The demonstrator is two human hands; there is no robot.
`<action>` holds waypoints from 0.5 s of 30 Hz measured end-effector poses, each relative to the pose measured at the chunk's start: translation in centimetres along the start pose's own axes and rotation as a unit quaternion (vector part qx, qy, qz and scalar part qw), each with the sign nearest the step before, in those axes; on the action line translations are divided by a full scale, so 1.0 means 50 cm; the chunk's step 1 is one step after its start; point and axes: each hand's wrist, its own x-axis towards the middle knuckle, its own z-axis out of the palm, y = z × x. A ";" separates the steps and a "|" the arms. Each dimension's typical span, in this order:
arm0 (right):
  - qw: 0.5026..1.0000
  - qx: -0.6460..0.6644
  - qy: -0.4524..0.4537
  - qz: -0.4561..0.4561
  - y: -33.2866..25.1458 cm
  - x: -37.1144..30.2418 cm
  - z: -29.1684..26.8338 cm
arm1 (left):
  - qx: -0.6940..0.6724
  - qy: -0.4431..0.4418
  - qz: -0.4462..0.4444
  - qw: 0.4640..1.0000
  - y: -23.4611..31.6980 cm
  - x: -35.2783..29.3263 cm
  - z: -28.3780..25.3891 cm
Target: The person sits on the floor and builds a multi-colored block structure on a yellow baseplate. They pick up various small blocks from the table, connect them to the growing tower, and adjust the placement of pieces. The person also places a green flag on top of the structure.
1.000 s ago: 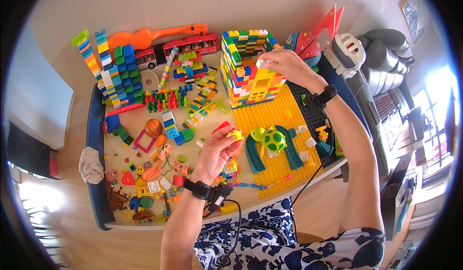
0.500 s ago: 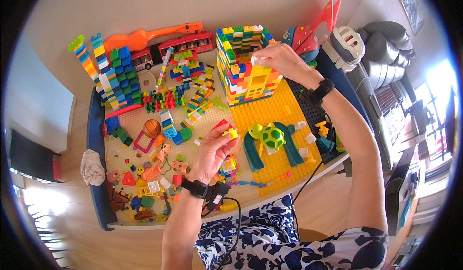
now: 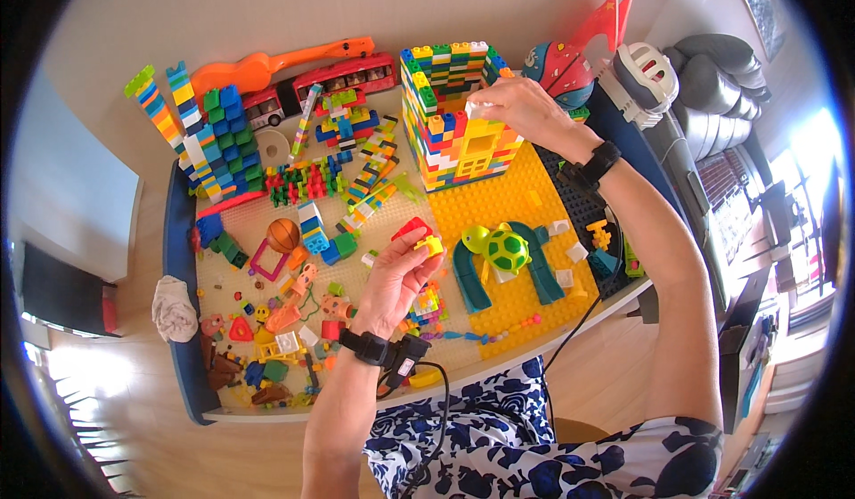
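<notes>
the left hand's (image 3: 396, 285) thumb and fingers pinch a small yellow brick (image 3: 431, 246), glossy and studded, its lower part covered by the fingertips. the right hand (image 3: 530, 110) grips a smooth white brick (image 3: 481, 110) at the top edge of a brick tower (image 3: 438, 150); whether that brick is seated on the wall or just above it cannot be told, and the knuckles cover part of the rim.

the tower is a hollow, boxy shell of hard plastic in mixed colours, with studs along its open top and a yellow lattice frame low in the front wall. it stands at the back of a bumpy yellow baseplate (image 3: 550, 198). nearer, a rounded green turtle (image 3: 506, 250) sits between curved teal slides (image 3: 470, 283). a red piece (image 3: 411, 228) is half hidden behind the left fingers. farther off lie a pebbly orange ball (image 3: 283, 235) and a smooth orange guitar (image 3: 258, 71).
</notes>
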 end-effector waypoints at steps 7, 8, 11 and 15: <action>0.999 -0.010 -0.019 0.024 -0.006 -0.003 -0.015 | -0.008 -0.021 -0.001 1.000 -0.008 0.009 0.000; 1.000 -0.010 0.024 -0.010 -0.005 -0.004 -0.016 | -0.009 -0.026 0.001 1.000 -0.009 0.008 0.002; 0.991 -0.011 0.119 -0.057 -0.025 -0.005 -0.026 | 0.003 -0.035 0.024 0.999 -0.007 0.001 0.004; 0.878 0.466 0.032 0.106 -0.147 -0.098 0.012 | 0.108 -0.033 0.109 0.988 -0.013 -0.004 0.017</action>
